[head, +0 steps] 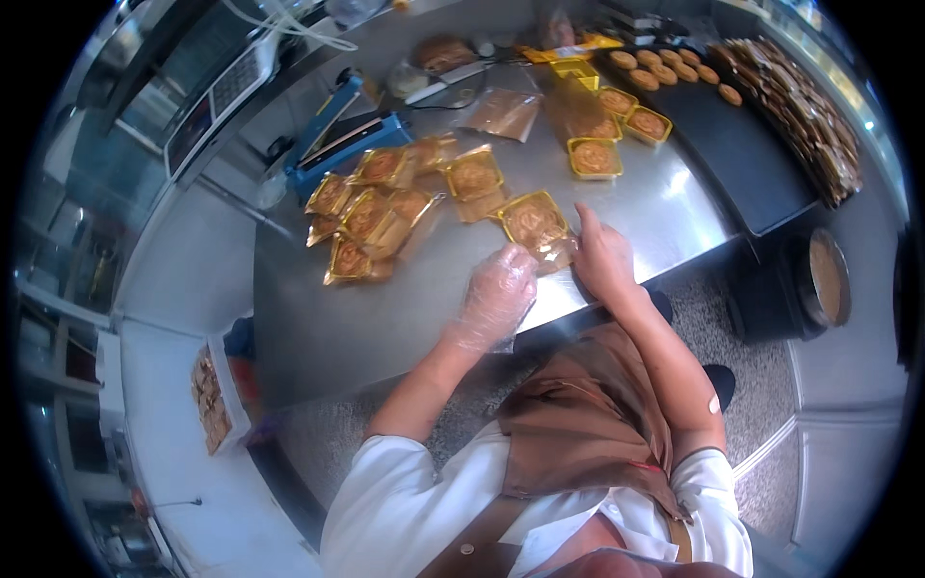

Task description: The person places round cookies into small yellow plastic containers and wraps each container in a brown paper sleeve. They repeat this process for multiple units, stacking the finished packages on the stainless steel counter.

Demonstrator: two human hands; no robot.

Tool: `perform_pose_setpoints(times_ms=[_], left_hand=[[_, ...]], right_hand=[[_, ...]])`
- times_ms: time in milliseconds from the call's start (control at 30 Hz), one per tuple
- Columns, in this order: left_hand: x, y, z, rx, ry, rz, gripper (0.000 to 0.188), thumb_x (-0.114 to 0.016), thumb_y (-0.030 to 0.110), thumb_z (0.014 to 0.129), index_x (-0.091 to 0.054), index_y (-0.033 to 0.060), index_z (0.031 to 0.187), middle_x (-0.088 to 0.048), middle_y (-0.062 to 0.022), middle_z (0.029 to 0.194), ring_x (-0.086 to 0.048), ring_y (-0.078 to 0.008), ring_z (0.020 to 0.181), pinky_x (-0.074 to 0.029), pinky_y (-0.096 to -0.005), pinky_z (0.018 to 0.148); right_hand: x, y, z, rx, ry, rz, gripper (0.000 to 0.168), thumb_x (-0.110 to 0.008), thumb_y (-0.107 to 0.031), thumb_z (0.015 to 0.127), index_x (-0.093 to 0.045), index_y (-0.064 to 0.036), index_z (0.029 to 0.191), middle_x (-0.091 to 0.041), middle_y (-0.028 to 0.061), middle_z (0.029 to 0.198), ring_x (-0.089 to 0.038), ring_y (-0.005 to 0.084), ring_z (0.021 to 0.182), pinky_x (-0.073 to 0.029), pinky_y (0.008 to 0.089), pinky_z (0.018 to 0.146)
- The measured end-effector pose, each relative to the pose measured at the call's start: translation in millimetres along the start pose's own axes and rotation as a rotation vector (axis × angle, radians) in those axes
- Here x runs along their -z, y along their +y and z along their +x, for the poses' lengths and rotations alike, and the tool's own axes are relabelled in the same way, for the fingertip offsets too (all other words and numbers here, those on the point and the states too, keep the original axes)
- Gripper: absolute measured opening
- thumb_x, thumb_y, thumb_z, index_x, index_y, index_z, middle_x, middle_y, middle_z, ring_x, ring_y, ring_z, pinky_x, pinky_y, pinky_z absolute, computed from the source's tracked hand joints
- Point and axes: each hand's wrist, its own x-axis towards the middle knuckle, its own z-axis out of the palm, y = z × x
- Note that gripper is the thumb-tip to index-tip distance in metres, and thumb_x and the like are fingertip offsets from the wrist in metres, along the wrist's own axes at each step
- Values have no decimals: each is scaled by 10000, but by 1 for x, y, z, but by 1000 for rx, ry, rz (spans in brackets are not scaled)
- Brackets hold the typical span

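Note:
A round cookie with a swirled top sits in a yellow tray (533,219) inside a clear plastic bag (555,254) near the table's front edge. My left hand (498,300), in a clear plastic glove, grips the bag's near end at its left. At the right corner of that end, my bare right hand (605,254) holds the bag with curled fingers, thumb pointing away from me. Just beyond to the left lies another bagged cookie (473,177). Several more bagged cookies (367,213) are heaped further left, some overlapping.
Unbagged cookies in yellow trays (595,157) stand behind my right hand. A blue heat sealer (354,141) is at the back left, beside flat clear bags (502,113). A black baking tray (744,155) at the right carries loose cookies (665,68) and a row of packaged goods (795,115).

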Motion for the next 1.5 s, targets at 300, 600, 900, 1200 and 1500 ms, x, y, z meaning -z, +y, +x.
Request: perform_pose_setpoints(times_ms=[300,600,900,1200,1500], left_hand=[[26,-4,-22,164,137,-269,94,-693,21,901,-650,18,984,-664,-168,1198,-688,-357,1038,-562,-423,884],[75,-51,0,35,224,-8,139,-676,-20,882,-618,-11,1008,-622,-212,1330,-662,-412,1132,-554,-455,954],[76,-70,2,398,76,296,415,-766,82,869,-700,47,1277,-578,-199,1432,-582,-405,1301,-481,-497,1105],[65,-60,0,196,209,155,420,-806,57,831,-681,16,1230,-590,-223,1347,-584,-425,1267,-497,-525,1072],[50,-76,-8,103,228,143,289,-769,2,864,-699,-7,1144,-630,-218,1295,-627,-426,1206,-517,-521,1046]], right_hand=[[13,-42,-8,-3,-44,349,175,-570,-92,1011,-645,33,1107,-684,301,823,-716,454,775,-565,503,698],[-22,-87,54,-85,-48,562,143,-591,-55,968,-594,13,1094,-693,314,909,-680,528,923,-541,568,769],[-7,-77,126,127,-257,280,353,-646,-144,933,-670,-21,1262,-732,281,1088,-706,465,1033,-566,516,913],[37,82,223,-395,-59,-284,352,-723,-355,928,-754,-27,1052,-765,226,1061,-745,402,1008,-592,505,842],[30,79,190,-162,239,132,268,-717,-263,938,-725,5,923,-708,280,903,-707,461,900,-550,547,793]])
